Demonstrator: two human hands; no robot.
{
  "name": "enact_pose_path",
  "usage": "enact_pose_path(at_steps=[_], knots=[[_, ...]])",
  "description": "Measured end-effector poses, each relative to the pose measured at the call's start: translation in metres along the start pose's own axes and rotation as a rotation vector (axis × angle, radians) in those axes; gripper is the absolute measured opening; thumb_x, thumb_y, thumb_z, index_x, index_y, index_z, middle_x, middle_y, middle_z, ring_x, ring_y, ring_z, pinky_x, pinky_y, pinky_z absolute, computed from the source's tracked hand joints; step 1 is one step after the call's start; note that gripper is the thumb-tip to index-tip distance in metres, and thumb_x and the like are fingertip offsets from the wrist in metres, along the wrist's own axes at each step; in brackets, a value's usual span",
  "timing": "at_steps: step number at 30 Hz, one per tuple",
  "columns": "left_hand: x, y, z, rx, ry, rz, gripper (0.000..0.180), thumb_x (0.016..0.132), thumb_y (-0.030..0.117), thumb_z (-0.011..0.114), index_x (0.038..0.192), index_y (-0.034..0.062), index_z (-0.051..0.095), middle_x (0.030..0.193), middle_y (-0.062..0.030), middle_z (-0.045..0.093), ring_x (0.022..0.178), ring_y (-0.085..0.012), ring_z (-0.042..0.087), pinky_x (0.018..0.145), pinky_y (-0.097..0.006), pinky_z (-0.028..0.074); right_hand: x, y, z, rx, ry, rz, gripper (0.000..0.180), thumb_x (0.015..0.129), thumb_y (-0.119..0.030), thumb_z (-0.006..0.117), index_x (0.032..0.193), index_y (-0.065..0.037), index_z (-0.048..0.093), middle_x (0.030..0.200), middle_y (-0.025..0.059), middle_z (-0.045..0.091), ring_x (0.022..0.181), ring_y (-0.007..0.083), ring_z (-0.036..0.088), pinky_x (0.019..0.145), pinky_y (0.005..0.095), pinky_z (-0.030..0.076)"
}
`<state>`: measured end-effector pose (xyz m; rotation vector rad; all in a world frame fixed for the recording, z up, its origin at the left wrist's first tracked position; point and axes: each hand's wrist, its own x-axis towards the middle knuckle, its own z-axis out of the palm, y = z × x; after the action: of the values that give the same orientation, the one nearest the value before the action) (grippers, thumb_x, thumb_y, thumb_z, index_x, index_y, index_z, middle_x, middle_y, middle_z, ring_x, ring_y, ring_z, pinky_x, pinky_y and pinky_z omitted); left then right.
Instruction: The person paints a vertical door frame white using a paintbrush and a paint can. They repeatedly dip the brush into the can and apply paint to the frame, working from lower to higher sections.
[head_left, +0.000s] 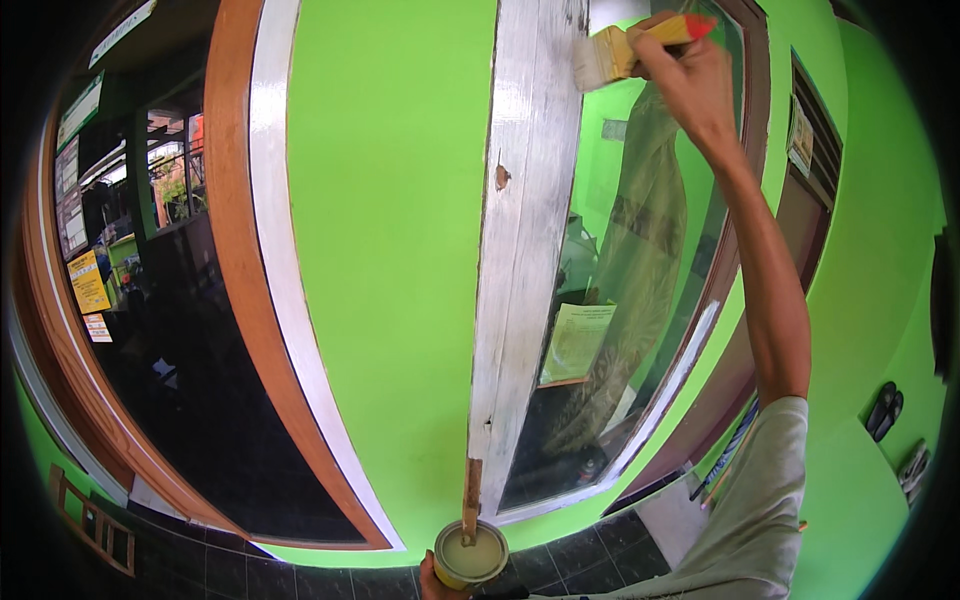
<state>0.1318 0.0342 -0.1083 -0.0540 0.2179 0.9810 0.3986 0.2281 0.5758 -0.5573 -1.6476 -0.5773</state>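
Hiding mostly below the edge, your left hand [432,578] holds a can [470,555] of pale paint with a stick [471,497]; your right hand [685,65] grips the brush [625,48].

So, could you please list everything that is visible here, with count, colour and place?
brush: one, pale bristles, yellow and red handle, top, on the frame post
frame post: one, white paint over wood, centre
paint can: one, yellow, pale paint inside, bottom centre
stir stick: one, brown, standing in the can
wall: green, centre and right
left window: one, brown and white frame, dark glass
curtain: one, sheer, behind the right glass
sandals: two pairs, dark, lower right
floor tiles: dark, bottom
left hand: holds the can, bottom edge
right hand: raised, holds the brush
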Motion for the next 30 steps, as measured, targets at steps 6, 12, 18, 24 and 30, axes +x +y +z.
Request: enact_pose_path(at_steps=[6,12,18,24,30], knots=[[0.004,0.002,0.004,0.008,0.029,-0.014,0.089,0.094,0.074,0.051,0.155,0.0102,0.041,0.149,-0.0188,0.053,0.131,-0.0375,0.056,0.107,-0.054,0.051,0.058,-0.002,-0.003,-0.147,0.042,-0.069,0.028,0.093,-0.022,0.064,0.073,-0.002,0.062,0.067,0.0048,0.065,0.063,0.0126,0.064,0.058,0.0322,0.051],[0.003,0.000,0.006,-0.006,0.057,-0.026,0.089,0.094,0.074,0.052,0.155,0.0106,0.041,0.149,-0.0183,0.053,0.132,-0.0371,0.056,0.107,-0.054,0.051,0.105,0.017,-0.001,-0.255,0.220,-0.174,0.032,0.094,-0.024,0.064,0.072,-0.001,0.064,0.065,0.0043,0.065,0.060,0.0106,0.060,0.056,0.0315,0.048],[0.003,-0.001,-0.003,0.012,0.031,0.000,0.090,0.093,0.075,0.051,0.156,0.0116,0.041,0.150,-0.0177,0.053,0.133,-0.0367,0.055,0.108,-0.053,0.051,0.063,0.013,0.015,-0.181,0.315,-0.200,0.034,0.099,-0.028,0.068,0.081,0.002,0.069,0.071,0.0029,0.064,0.064,0.0082,0.054,0.057,0.0301,0.046],[0.004,0.002,0.007,0.040,0.037,0.032,0.087,0.095,0.073,0.050,0.155,0.0112,0.042,0.149,-0.0175,0.053,0.133,-0.0363,0.055,0.108,-0.053,0.051,-0.003,0.013,0.016,-0.141,0.097,-0.140,0.027,0.100,-0.025,0.067,0.091,0.000,0.069,0.074,0.0008,0.062,0.067,0.0077,0.052,0.058,0.0295,0.045],[0.002,0.001,0.008,0.061,0.051,0.056,0.085,0.096,0.072,0.049,0.155,0.0108,0.043,0.149,-0.0172,0.054,0.133,-0.0359,0.056,0.108,-0.053,0.051,0.003,-0.005,0.002,-0.077,0.161,-0.204,0.022,0.100,-0.022,0.066,0.094,-0.002,0.070,0.074,-0.0002,0.063,0.067,0.0071,0.053,0.058,0.0284,0.045]])
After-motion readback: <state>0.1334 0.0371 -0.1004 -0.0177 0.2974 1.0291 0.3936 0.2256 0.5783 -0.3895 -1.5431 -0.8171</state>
